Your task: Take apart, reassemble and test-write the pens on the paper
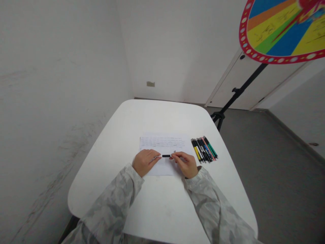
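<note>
A pen point(166, 156) with a black middle lies level between my two hands, above a sheet of paper point(162, 169). My left hand point(145, 162) pinches its left end, where a pale part shows at the fingertips. At the other end, my right hand point(186, 164) grips it between thumb and fingers. Rows of handwriting fill the upper part of the paper, and my hands cover some of the sheet. Just right of my right hand, several pens point(204, 149) with black, yellow, white, blue, pink and green parts lie side by side.
The paper and pens lie on a white table point(162, 115) with rounded corners. A wall point(63, 67) runs along the left. Beyond the table's right edge, a black tripod stand point(231, 101) carries a colourful wheel point(279, 34). A door point(243, 91) stands behind it.
</note>
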The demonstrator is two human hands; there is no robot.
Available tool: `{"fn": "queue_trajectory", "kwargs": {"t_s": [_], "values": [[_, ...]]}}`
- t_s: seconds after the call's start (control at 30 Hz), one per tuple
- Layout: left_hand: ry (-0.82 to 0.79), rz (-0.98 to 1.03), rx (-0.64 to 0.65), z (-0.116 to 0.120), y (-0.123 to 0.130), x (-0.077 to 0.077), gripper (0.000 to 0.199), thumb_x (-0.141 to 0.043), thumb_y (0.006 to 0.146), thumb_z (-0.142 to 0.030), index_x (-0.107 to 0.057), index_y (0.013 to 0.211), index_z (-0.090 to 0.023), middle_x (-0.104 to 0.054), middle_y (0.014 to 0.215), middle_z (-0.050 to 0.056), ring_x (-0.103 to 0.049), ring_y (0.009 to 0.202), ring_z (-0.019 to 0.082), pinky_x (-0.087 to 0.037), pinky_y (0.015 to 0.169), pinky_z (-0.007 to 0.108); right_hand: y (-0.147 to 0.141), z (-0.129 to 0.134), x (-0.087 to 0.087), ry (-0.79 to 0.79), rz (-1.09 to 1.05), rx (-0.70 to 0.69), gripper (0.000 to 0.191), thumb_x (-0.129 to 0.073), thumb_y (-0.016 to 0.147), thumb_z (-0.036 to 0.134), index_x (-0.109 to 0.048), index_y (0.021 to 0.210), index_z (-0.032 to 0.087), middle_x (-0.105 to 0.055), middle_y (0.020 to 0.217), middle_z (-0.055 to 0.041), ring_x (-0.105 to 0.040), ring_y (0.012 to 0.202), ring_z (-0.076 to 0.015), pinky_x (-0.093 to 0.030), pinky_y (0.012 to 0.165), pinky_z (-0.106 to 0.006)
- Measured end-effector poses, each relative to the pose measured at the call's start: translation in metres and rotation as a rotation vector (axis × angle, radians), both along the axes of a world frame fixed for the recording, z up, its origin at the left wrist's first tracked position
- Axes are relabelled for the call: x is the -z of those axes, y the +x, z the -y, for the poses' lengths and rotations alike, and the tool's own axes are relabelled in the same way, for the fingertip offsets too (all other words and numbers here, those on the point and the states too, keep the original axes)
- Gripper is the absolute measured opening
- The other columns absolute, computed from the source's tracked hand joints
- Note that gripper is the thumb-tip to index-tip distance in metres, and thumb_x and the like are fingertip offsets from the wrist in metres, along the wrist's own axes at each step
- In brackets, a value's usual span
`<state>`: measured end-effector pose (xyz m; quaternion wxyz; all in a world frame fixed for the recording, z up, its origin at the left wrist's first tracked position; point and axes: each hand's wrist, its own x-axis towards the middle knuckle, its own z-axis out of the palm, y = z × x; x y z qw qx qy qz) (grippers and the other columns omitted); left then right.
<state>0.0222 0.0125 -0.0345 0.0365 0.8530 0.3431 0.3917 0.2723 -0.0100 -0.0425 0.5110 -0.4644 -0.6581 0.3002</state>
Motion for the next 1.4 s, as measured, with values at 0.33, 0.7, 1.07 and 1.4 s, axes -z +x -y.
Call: {"fn": "queue_trajectory", "kwargs": {"t_s": [0.33,0.7,1.07,1.4], "values": [[-0.005,0.012,-0.005,-0.001,-0.001,-0.001,0.016,-0.063,0.108,-0.033,-0.072,0.106,-0.021,-0.081,0.098,0.004,-0.075,0.088,0.018,-0.056,0.082,0.035,0.0,0.0,0.001,-0.005,0.027,0.029,0.017,-0.074,0.097,0.039,-0.083,0.098,0.024,-0.084,0.086,-0.0055,-0.075,0.07,-0.0211,-0.064,0.078,-0.038],[0.032,0.033,0.001,-0.003,-0.004,-0.001,0.014,-0.065,0.107,-0.031,-0.072,0.105,-0.02,-0.081,0.097,0.004,-0.075,0.088,0.019,-0.056,0.082,0.035,0.008,-0.005,0.0,0.123,0.126,0.104,0.022,-0.075,0.096,0.037,-0.075,0.114,0.024,-0.079,0.096,-0.0063,-0.069,0.077,-0.0211,-0.059,0.081,-0.039],[0.011,0.024,-0.018,-0.003,-0.004,0.001,0.014,-0.064,0.107,-0.032,-0.072,0.105,-0.02,-0.081,0.097,0.004,-0.075,0.089,0.02,-0.058,0.084,0.037,0.026,-0.02,0.013,0.071,0.532,0.144,0.024,-0.066,0.101,0.036,-0.075,0.116,0.021,-0.069,0.092,-0.007,-0.063,0.077,-0.0216,-0.051,0.072,-0.036],[-0.012,0.013,-0.031,-0.003,-0.005,0.002,0.016,-0.063,0.108,-0.034,-0.073,0.106,-0.021,-0.081,0.098,0.005,-0.075,0.089,0.02,-0.059,0.083,0.038,0.013,-0.009,0.005,0.037,0.161,0.091,0.02,-0.071,0.097,0.04,-0.077,0.104,0.023,-0.079,0.092,-0.0064,-0.071,0.078,-0.021,-0.059,0.079,-0.036]]}}
